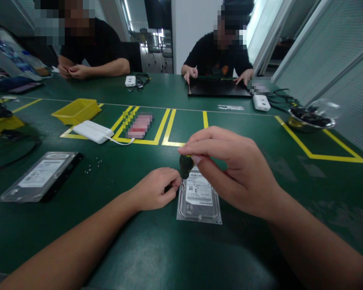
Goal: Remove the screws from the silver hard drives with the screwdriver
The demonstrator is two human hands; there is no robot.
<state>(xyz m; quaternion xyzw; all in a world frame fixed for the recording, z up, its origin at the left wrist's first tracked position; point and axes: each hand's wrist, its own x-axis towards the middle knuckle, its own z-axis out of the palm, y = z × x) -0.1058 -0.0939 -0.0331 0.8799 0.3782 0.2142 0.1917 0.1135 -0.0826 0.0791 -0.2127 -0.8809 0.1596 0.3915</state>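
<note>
On the green tabletop (157,249) lie two hard drives: one silver, white-labelled hard drive (199,199) sits flat at the near centre between the hands, and a second drive (38,177) lies well apart to the left (label up too). The right hand (230,169) pinches the dark screwdriver (185,166) upright over the near drive's far-left corner, while the left hand (155,189), fingers curled shut, steadies the tool's tip. Farther off stand one yellow bin (77,110), contents unseen, one metal bowl (310,121) of dark parts, and a few loose screws (93,166).

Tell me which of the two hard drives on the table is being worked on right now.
The hard drive at centre, between both hands: the right hand holds a screwdriver upright over its top-left corner, the left hand beside it. The other hard drive, far left, lies untouched.
</note>
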